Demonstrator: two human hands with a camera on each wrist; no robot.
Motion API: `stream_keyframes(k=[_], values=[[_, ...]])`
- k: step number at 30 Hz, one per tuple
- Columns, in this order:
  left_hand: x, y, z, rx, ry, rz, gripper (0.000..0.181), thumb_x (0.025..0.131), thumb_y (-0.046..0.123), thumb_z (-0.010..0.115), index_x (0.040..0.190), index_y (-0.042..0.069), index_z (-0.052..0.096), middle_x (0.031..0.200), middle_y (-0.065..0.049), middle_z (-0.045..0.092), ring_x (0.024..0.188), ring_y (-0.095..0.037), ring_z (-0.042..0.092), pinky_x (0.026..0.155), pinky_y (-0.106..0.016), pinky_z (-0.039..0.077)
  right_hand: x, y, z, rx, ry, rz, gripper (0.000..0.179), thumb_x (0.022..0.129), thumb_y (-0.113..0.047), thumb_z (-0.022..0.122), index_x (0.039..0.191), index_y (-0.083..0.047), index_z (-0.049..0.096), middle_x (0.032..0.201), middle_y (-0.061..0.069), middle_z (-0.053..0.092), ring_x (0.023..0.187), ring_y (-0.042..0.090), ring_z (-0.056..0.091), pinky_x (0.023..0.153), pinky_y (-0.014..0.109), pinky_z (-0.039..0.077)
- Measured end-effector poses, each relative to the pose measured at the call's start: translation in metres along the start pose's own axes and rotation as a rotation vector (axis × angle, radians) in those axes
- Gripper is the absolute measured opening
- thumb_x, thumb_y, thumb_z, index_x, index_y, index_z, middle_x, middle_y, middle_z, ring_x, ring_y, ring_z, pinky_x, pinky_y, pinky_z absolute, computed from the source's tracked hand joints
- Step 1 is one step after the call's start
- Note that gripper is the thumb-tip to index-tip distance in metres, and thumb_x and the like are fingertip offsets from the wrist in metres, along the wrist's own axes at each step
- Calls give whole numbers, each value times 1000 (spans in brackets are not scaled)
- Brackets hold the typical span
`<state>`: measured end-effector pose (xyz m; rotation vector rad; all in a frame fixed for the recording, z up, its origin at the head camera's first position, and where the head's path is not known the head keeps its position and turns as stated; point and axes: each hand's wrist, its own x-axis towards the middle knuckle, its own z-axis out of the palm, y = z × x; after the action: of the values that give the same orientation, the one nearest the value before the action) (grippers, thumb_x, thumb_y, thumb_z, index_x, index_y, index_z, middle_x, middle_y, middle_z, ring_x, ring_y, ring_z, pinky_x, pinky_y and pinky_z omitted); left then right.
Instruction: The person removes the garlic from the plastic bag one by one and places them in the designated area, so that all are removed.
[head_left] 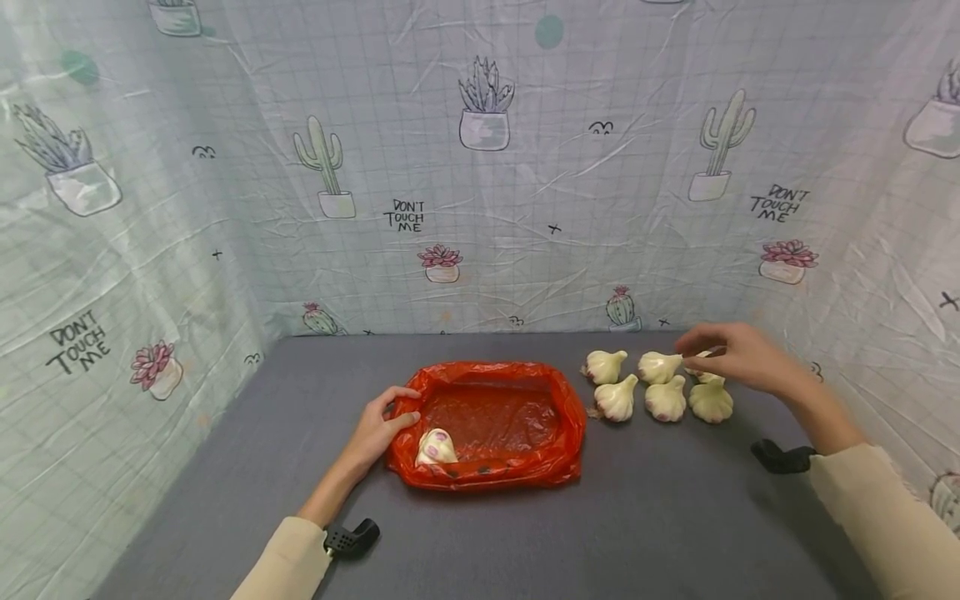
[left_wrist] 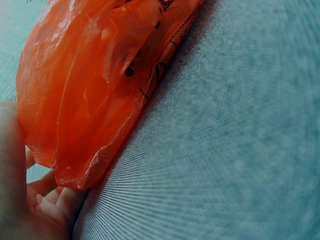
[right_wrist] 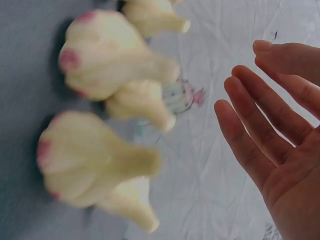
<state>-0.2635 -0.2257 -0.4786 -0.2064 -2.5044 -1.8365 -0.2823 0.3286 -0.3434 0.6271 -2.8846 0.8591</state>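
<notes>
A red plastic bag [head_left: 487, 479] stands on the table with its mouth spread wide. One garlic bulb [head_left: 436, 447] lies inside it, at the near left corner. My left hand [head_left: 381, 427] holds the bag's left rim, thumb and fingers at its edge; in the left wrist view the bag [left_wrist: 95, 90] partly covers the fingers. Over the far right garlic bulb [head_left: 705, 367] hovers my right hand [head_left: 746, 358], partly hiding it. In the right wrist view, this hand [right_wrist: 280, 135] has its fingers extended, apart from the garlic bulbs [right_wrist: 90, 160], with nothing in its grasp.
Several garlic bulbs [head_left: 615, 400] sit in two rows right of the bag, on the dark grey table [head_left: 585, 533]. A pale curtain [head_left: 540, 208] printed with cacti hangs behind the table and on both sides.
</notes>
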Motion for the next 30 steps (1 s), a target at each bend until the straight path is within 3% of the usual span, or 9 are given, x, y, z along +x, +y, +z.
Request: stream_keyframes(k=[4, 7, 12, 19, 26, 30], values=[[0, 0, 0, 3, -3, 2, 32, 97, 11, 68, 129, 7, 64, 140, -20, 57, 97, -23, 69, 76, -25, 58, 7, -13, 4, 55, -21, -7, 27, 97, -22, 72, 120, -8, 73, 116, 16, 75, 98, 19, 74, 73, 29, 59], [1, 0, 0, 0, 0, 5, 32, 97, 11, 68, 129, 7, 64, 140, -20, 57, 97, -23, 69, 76, -25, 58, 14, -22, 8, 49, -25, -29, 25, 98, -22, 72, 119, -10, 74, 115, 13, 76, 102, 26, 73, 76, 30, 60], [1, 0, 0, -8, -5, 0, 33, 97, 10, 68, 129, 7, 64, 140, -20, 57, 96, -23, 69, 75, -26, 59, 26, -36, 16, 30, -29, -78, 22, 97, -19, 72, 117, -10, 74, 113, 9, 77, 104, 26, 73, 85, 30, 60], [1, -1, 0, -16, -9, 8, 33, 97, 11, 69, 129, 6, 64, 140, -21, 57, 94, -21, 69, 75, -26, 59, 37, -56, 28, 109, -69, -95, 26, 97, -17, 72, 121, -7, 73, 117, 16, 75, 106, 30, 73, 84, 29, 60], [-1, -1, 0, -16, -5, 9, 33, 96, 11, 70, 129, 7, 65, 139, -21, 57, 93, -21, 69, 74, -26, 59, 49, -71, 43, 128, -69, -164, 26, 96, -19, 74, 120, -7, 74, 114, 12, 77, 104, 27, 74, 88, 38, 61], [-1, -1, 0, -19, -1, 14, 33, 96, 11, 70, 129, 7, 65, 139, -21, 58, 93, -20, 68, 74, -26, 58, 56, -79, 51, 148, -74, -195, 25, 96, -18, 74, 120, -8, 74, 114, 11, 77, 103, 26, 74, 88, 37, 61]])
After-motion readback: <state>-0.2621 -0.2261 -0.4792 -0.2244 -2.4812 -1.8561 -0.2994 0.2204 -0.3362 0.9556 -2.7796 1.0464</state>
